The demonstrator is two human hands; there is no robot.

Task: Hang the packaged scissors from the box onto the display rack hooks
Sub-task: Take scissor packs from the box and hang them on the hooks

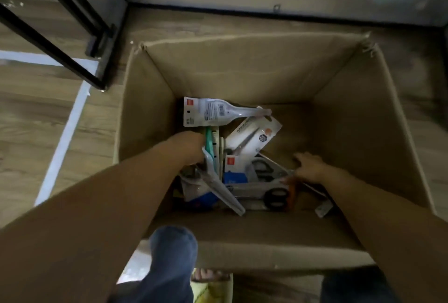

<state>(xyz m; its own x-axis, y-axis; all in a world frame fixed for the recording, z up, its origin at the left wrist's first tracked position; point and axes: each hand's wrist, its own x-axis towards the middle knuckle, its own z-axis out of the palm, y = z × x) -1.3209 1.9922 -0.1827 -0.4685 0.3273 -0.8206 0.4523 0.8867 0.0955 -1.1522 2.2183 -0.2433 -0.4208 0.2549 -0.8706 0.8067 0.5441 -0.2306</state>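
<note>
A big open cardboard box (378, 113) stands on the floor, with several packaged scissors piled at its bottom. Both my arms reach down into it. My left hand (191, 147) grips a bunch of upright packs with teal and cream edges (213, 147). My right hand (309, 167) rests with bent fingers on the end of a flat pack holding black-handled scissors (263, 165); whether it grips the pack is unclear. A white pack (213, 111) lies back-up at the far side. Another white pack (254, 136) lies beside it. The rack's hooks are out of view.
A black metal frame (72, 36) stands on the wooden floor at the upper left, next to a white tape line (65, 133). A grey wall with a dark skirting runs behind the box. My knee in jeans (169, 254) and a sandalled foot show below the box.
</note>
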